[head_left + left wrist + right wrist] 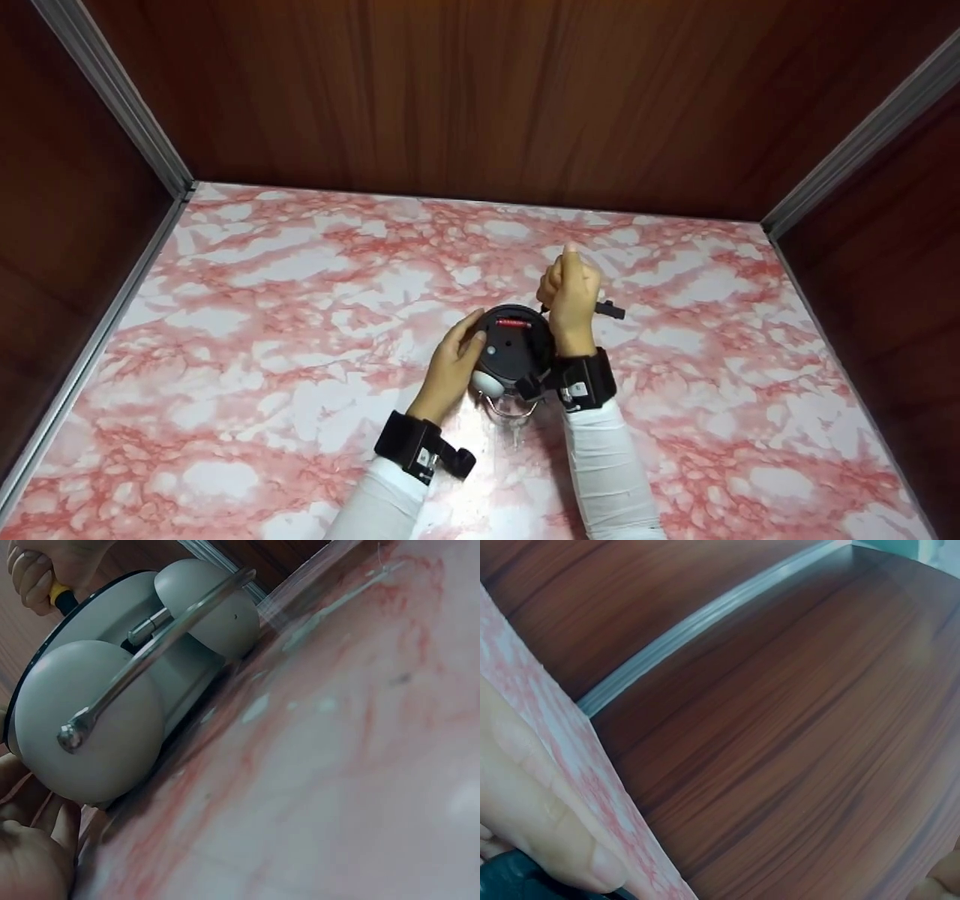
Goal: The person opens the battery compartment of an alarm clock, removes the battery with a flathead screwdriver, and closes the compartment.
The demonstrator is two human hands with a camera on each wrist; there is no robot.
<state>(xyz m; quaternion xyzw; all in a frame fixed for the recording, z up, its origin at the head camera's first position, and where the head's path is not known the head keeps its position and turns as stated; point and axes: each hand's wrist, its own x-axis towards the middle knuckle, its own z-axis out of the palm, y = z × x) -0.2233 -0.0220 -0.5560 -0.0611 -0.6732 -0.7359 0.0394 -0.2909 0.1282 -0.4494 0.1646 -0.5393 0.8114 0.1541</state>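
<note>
A twin-bell alarm clock (508,356) lies face down, its black back up and a red battery (514,322) showing in it. My left hand (454,360) holds its left edge, thumb over the rim and fingers along the side. In the left wrist view the white bells (90,720), metal carrying handle (161,645) and small hammer (150,626) face the camera. My right hand (571,292) is curled at the clock's upper right, gripping a screwdriver (63,598) with a yellow-and-black handle; its shaft is hidden. A small black piece (611,310) lies right of this hand.
Red-and-white marbled tabletop (300,337) surrounds the clock. Dark wood-grain panels (480,97) with metal edge strips (127,97) enclose the back and both sides. Black camera straps (585,381) sit on both wrists, the right one's camera close over the clock.
</note>
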